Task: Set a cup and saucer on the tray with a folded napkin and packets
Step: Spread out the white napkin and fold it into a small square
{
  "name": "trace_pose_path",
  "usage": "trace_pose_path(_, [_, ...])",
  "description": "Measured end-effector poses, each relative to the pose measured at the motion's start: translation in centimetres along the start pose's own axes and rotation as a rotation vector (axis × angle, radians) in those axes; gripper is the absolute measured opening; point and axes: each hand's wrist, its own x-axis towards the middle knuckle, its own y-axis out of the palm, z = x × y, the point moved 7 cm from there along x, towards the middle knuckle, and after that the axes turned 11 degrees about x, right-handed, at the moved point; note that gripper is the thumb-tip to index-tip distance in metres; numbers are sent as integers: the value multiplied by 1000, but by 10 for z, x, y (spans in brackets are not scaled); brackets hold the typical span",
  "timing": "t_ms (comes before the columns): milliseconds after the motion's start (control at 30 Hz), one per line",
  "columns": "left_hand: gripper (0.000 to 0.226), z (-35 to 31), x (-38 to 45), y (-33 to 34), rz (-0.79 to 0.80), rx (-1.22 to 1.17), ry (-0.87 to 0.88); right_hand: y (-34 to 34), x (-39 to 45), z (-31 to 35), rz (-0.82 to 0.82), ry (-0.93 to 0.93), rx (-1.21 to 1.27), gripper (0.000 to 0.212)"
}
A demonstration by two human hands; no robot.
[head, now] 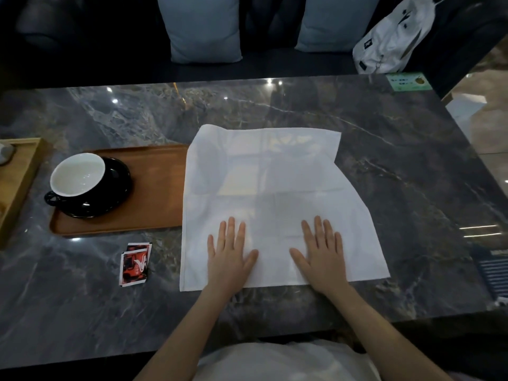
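Two red packets (136,264) are lying off the brown wooden tray (154,188); our left hand (229,257) and right hand (321,255) are pressing flat, gripping nothing, on the unfolded white cloth napkin (275,188).

White napkin (272,193), brown tray (154,193), black saucer (115,188), grey-veined marble table (398,160)

The room was dim. Small white spots of lamp light shone on the shiny table (302,105), most near its far edge. A pale window glow showed through the napkin (264,188). The sofa behind was almost black. The picture looked soft, and straight edges curved near the sides.
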Motion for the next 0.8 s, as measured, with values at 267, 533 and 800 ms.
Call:
trace_pose_path(267, [60,0,-9,-17,-42,23,-16,-23,20,6,-47,-40,108,73])
trace_pose_path(533, [61,4,52,-33,-69,42,30,-20,80,16,16,-58,66,88])
trace_pose_path(800, [71,-5,80,-21,9,57,66,-21,97,-8,-33,-10,14,80])
